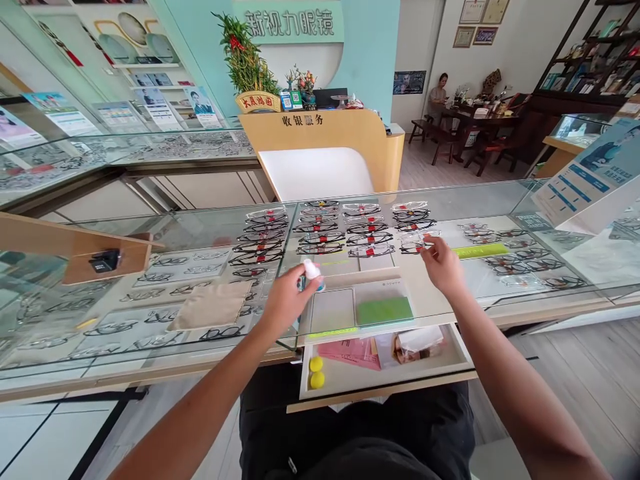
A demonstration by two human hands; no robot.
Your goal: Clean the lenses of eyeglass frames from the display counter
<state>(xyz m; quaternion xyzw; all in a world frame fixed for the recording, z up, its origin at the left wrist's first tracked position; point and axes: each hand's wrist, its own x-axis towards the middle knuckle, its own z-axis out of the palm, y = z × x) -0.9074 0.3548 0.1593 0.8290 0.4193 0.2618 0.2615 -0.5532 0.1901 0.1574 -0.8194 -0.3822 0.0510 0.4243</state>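
My left hand (284, 299) is closed round a small spray bottle (312, 269) with a white top, held over the glass counter. My right hand (446, 268) pinches the near end of a pair of eyeglasses (414, 244) at the front of the right-hand column. Several more eyeglasses (369, 239) with red tags on their lenses lie in columns on the glass top. A folded beige cloth (213, 305) rests on the glass to the left of my left hand.
Below the counter edge an open drawer (387, 383) holds pink papers (350, 353), a plastic packet and two yellow round items (317, 372). Display frames lie under the glass on both sides. A wooden stand (75, 248) is at left, a printed sign (595, 177) at right. Someone sits far back.
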